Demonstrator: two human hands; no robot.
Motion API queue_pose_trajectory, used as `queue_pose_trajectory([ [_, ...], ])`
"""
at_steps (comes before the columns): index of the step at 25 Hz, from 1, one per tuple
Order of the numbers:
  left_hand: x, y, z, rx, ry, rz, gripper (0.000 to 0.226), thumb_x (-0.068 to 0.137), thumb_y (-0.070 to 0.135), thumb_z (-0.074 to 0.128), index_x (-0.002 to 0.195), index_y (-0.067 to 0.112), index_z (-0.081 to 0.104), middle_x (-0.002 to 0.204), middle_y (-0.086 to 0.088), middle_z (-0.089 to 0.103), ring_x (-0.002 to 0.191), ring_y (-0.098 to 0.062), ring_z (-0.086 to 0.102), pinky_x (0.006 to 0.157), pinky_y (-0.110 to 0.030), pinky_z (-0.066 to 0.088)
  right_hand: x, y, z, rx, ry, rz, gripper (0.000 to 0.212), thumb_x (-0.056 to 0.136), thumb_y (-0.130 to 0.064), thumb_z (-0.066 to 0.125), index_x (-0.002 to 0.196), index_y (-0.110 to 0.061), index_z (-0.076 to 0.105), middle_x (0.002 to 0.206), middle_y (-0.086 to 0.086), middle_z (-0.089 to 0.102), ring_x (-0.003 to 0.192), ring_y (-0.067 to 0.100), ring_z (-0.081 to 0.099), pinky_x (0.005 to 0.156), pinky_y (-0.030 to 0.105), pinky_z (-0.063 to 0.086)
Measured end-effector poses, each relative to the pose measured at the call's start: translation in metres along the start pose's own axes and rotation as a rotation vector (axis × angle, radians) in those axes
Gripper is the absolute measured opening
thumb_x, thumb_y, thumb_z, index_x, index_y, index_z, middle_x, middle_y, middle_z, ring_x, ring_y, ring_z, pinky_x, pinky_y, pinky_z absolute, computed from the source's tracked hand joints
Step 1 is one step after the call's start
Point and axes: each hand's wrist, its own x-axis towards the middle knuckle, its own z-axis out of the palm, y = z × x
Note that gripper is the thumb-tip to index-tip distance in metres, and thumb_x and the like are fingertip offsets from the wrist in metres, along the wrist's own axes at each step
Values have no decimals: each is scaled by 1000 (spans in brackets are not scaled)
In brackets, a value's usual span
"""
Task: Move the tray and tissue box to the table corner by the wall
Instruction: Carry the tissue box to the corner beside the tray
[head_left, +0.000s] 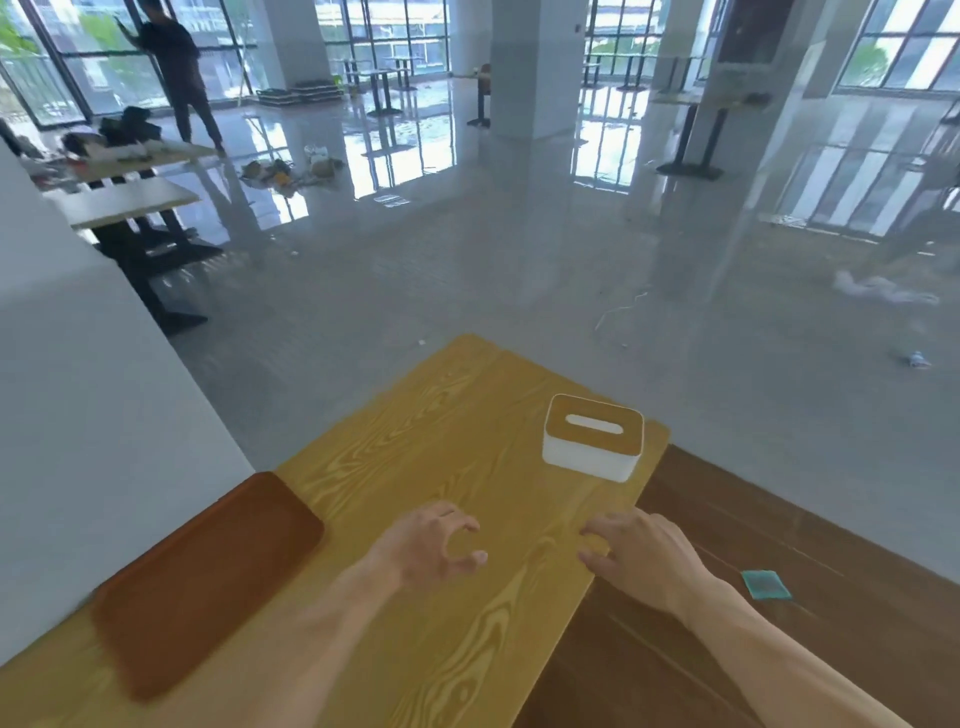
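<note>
A brown flat tray (208, 582) lies on the yellow wooden table (415, 447), along its left edge beside the white wall (93, 415). A white tissue box with a wooden lid (592, 439) stands near the table's far right corner. My left hand (431, 545) hovers over the middle of the table, fingers curled and apart, holding nothing. My right hand (639, 556) is over the table's right edge, fingers spread, empty. Both hands are nearer to me than the tissue box and to the right of the tray.
A dark brown wooden floor strip (779, 571) runs to the right of the table, with a small teal square (766, 584) on it. Beyond lie a shiny grey floor, other tables (130, 202), pillars and a person (176, 73) by the far windows.
</note>
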Motion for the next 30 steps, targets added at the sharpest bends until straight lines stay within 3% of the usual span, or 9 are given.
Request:
queue_pose_trajectory([
  [5,57,69,13,69,-65,60,60,93,65,47,139,27,51,147,7,49,133,-15,47,110,-37,36,-29,92,-3,15,25,68,42,97,-55,42,129,-34,61,122,-8,69,111,16,61,90,37,47],
  [12,105,116,25,97,-113,74,56,92,63,47,138,31,51,145,10,50,131,-12,47,110,-37,37,-41,160,4,89,-9,148,45,96,-57,44,129,-33,61,127,-8,67,116,18,59,92,38,47],
  [23,180,90,19,48,-151,39,57,90,61,54,138,30,50,144,10,49,132,-10,45,112,-38,35,29,194,15,152,-50,179,48,95,-57,46,136,-34,55,130,-9,64,117,16,58,92,37,47],
  [30,256,56,6,87,-146,61,75,87,65,53,150,29,36,158,6,32,146,-19,27,121,-43,20,117,197,16,130,-63,166,70,91,-61,53,152,-30,36,156,-6,42,147,17,30,120,41,28],
])
